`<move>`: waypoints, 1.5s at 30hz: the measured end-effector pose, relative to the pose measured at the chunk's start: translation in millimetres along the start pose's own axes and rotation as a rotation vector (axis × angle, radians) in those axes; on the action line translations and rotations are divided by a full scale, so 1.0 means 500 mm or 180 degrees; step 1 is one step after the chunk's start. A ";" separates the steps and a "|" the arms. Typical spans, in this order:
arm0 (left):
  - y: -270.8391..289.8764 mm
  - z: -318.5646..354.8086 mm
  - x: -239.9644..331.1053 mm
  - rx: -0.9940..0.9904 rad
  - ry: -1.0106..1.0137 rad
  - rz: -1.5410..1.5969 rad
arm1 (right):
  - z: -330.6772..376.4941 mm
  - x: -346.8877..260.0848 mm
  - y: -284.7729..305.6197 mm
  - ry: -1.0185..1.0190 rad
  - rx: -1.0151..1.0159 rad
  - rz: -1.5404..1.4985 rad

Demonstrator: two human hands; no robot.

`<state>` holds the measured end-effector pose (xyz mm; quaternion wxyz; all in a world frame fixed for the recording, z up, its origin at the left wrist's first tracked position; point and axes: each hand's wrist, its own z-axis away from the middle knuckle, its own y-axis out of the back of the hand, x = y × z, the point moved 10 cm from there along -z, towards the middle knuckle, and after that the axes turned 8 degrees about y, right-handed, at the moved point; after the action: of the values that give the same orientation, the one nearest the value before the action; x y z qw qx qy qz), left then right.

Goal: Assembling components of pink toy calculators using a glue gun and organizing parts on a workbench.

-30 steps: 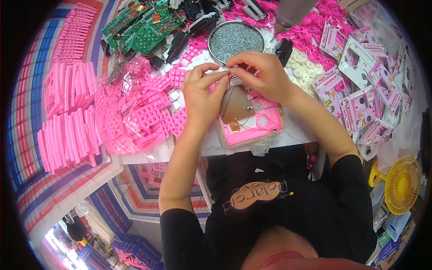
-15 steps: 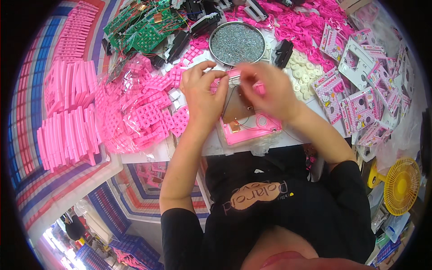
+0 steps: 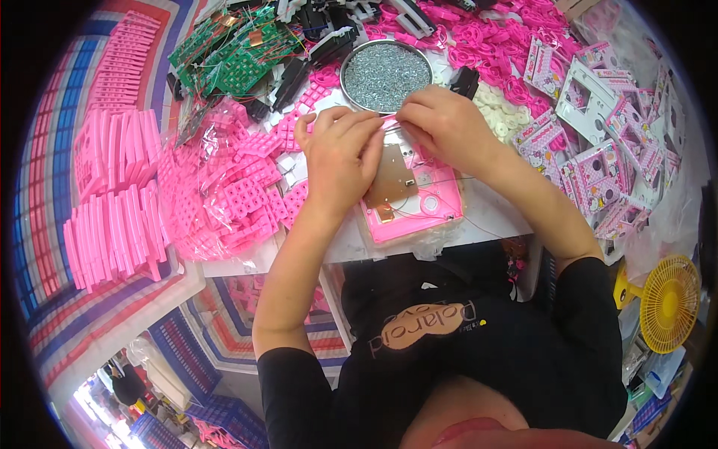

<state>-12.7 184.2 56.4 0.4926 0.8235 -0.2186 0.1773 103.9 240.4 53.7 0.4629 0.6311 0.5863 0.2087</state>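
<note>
A pink plastic casing [image 3: 413, 227] lies in front of me on a clear plastic bag [image 3: 430, 248]. A brown circuit board [image 3: 391, 178] is set in its left part, with thin wires [image 3: 447, 196] looping out over the right side. At the casing's far edge, my left hand [image 3: 338, 159] is closed at the left corner, thumb and fingers pressed together. Facing it, my right hand [image 3: 453, 132] also pinches at that edge. Thin dark lines, perhaps wires, run between the fingertips. What either pinch holds is too small to make out.
Beyond the casing stands a round metal tray [image 3: 342, 75] of small screws. Pink keypads [image 3: 243, 198] and stacked pink casings [image 3: 112, 232] lie left, green circuit boards [image 3: 239, 63] far left. White round parts [image 3: 499, 112] and printed panels [image 3: 591, 179] lie right. A yellow fan [image 3: 668, 303] stands lower right.
My right hand, blurred before over the casing, has moved up to its far edge and steadied there. More of the board and wires now shows. My left hand stays near the far left corner.
</note>
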 end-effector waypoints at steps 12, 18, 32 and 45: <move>-0.008 0.015 -0.046 -0.0253 0.0842 0.0922 | -0.033 -0.022 -0.032 0.0493 -0.0065 0.0420; -0.007 0.022 -0.029 -0.0423 0.0507 0.0071 | -0.028 -0.029 -0.058 0.0304 -0.0625 0.0829; -0.095 -0.017 0.066 -0.1291 -0.0497 -0.0704 | 0.069 -0.087 0.016 -0.0350 -0.0418 0.0418; -0.143 -0.058 0.005 -0.2368 0.0241 -0.0305 | 0.053 -0.045 -0.005 -0.0568 -0.0379 -0.0321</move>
<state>25.5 239.4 18.1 0.7735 0.5904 -0.2109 0.0928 119.0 210.2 45.0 0.5598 0.5883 0.5604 0.1626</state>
